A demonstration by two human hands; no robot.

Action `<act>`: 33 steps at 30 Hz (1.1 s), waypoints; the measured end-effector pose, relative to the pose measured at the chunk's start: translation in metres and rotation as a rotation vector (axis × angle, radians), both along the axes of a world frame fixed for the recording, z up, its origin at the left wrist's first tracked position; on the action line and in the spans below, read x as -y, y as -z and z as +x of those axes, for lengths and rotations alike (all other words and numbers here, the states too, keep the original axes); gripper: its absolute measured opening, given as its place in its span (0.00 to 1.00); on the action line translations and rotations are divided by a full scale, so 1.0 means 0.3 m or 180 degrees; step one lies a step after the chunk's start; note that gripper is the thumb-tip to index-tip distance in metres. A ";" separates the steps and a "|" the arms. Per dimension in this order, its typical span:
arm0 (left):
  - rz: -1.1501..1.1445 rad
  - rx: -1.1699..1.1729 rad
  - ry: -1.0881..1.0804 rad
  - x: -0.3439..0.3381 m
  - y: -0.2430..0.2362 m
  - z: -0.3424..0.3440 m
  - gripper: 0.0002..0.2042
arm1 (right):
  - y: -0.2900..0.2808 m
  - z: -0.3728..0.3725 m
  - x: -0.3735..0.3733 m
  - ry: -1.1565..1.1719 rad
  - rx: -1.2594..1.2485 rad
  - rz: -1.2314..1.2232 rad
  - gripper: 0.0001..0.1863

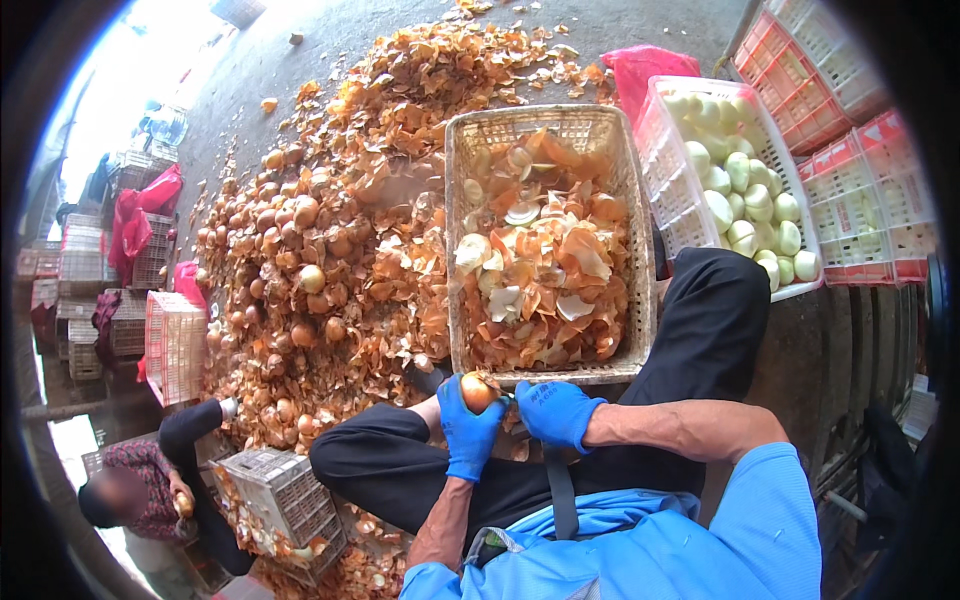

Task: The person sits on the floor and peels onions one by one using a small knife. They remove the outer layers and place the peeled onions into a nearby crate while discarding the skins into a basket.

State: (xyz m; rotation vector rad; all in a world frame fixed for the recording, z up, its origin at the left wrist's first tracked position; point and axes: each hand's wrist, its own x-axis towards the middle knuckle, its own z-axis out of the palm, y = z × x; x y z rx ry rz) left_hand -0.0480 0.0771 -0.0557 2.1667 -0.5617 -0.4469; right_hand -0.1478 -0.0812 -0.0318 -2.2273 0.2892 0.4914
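The left hand (468,422), blue-gloved, is clamped around a brown-skinned onion (479,393), which sits at its fingertips just short of the perforated plastic basket (455,200). The right hand (560,412) is just beside it, fingers curled inward; a small dark item (508,399) shows between the two, but whether the right hand grips it, or whether it is a blade, cannot be told. Principal risk: if it is sharp, a slip on loose, papery skin could carry it into the left hand, the two being so near. The round onion could also roll from a loosened hold into the onion skins (545,325) beyond the hands, where whitish pieces could mask it. Peeled onions (752,205), beyond and right of the right hand, are piled high; a knock from the adjacent knee (712,290) could dislodge some.
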 end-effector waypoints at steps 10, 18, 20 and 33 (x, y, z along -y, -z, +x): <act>0.0019 -0.0185 0.0138 -0.028 0.011 0.032 0.36 | 0.079 -0.009 0.065 -0.0159 0.0485 0.0186 0.10; -0.0441 -0.0680 0.0301 -0.077 0.053 0.069 0.38 | 0.132 -0.008 0.121 -0.0426 0.0792 0.0374 0.11; -0.0638 -0.1010 0.0360 -0.098 0.051 0.091 0.39 | 0.119 0.004 0.144 -0.0413 0.0526 0.0604 0.13; -0.0772 -0.1947 0.0108 -0.017 -0.144 0.119 0.37 | -0.023 0.081 0.212 0.0752 0.0496 0.1779 0.26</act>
